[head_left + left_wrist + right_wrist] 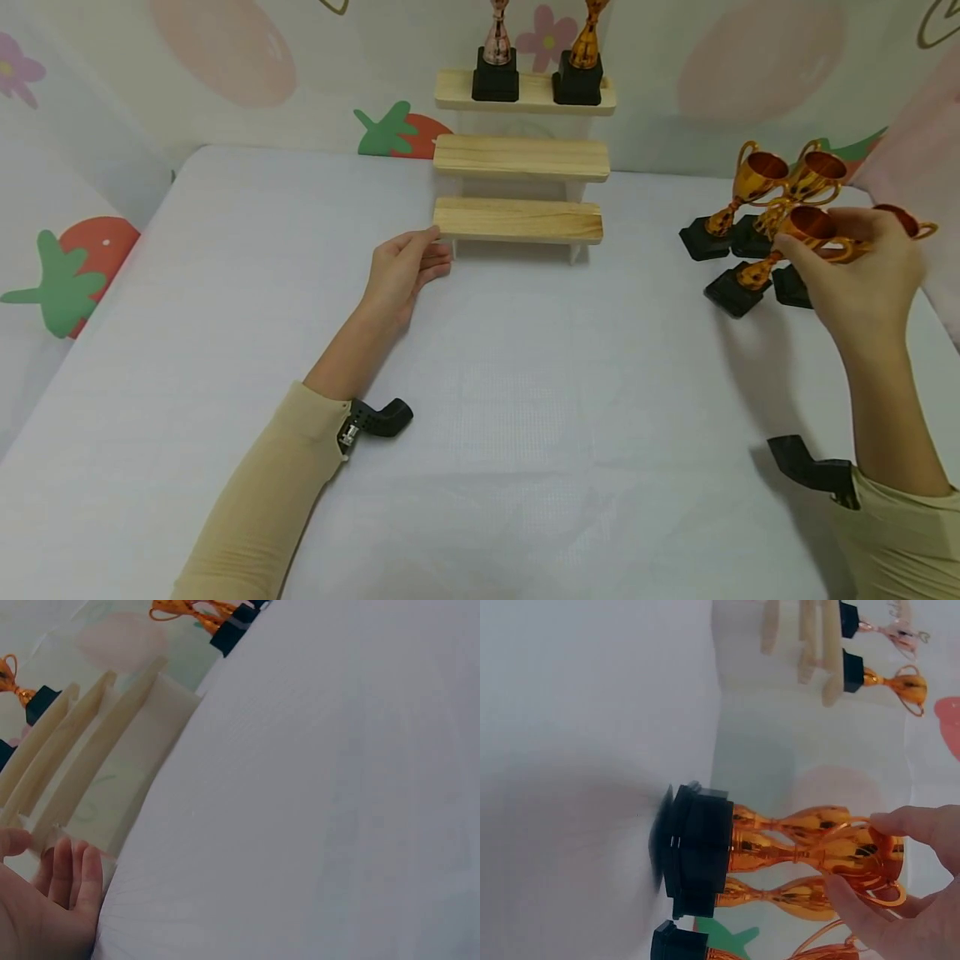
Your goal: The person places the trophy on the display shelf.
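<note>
At the left end of the lowest step of a wooden three-step display shelf (517,221) is my left hand (397,271). Its thumb lies at the step's corner, the fingers (75,874) curl in below, and together they pinch the end. Over on the right, my right hand (873,275) grips a gold trophy cup (757,273) by its bowl, thumb on one side and index finger on the other. The trophy's black base (701,836) is close over the white table. Other gold trophies (723,218) stand right behind and beside it, partly hidden by the hand.
On the shelf's top step stand a rose-coloured trophy (497,75) at left and a gold trophy (579,77) at right. A wall with strawberry and flower prints (405,133) rises behind the white table (487,400). Black wrist mounts (382,418) stick out from both sleeves.
</note>
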Available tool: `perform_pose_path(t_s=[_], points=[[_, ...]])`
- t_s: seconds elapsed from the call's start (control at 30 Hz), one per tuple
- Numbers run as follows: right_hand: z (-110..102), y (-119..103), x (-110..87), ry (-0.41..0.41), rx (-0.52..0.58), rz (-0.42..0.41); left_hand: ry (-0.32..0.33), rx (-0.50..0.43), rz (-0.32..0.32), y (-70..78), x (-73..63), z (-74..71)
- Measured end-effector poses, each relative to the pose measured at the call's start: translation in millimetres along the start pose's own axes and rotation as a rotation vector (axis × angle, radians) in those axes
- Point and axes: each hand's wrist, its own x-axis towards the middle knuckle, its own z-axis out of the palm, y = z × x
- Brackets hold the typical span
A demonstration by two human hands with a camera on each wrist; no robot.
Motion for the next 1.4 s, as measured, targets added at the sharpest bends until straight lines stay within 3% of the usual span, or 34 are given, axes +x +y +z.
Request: perform_pose_path(t_s=[0.23, 0.6, 1.07, 1.4], points=[[-1.3, -3.7, -1.7, -0.085, 0.004, 0.013, -0.006, -0.005, 0.001, 0.4, -0.5, 0.0], [-2.5, -2.1, -3.4, -0.111, 0.119, -0.067, -0.014, -0.006, -0.003, 0.3, 0.4, -1.0], [0.1, -8.8, -4.3, -0.144, 0.075, -0.105, -0.008, 0.004, -0.005, 1.1, -0.4, -0.6], [2.3, -16.1, -2.2, -0.187, 0.119, -0.122, -0.002, -0.004, 0.002, 0.0, -0.4, -0.2]])
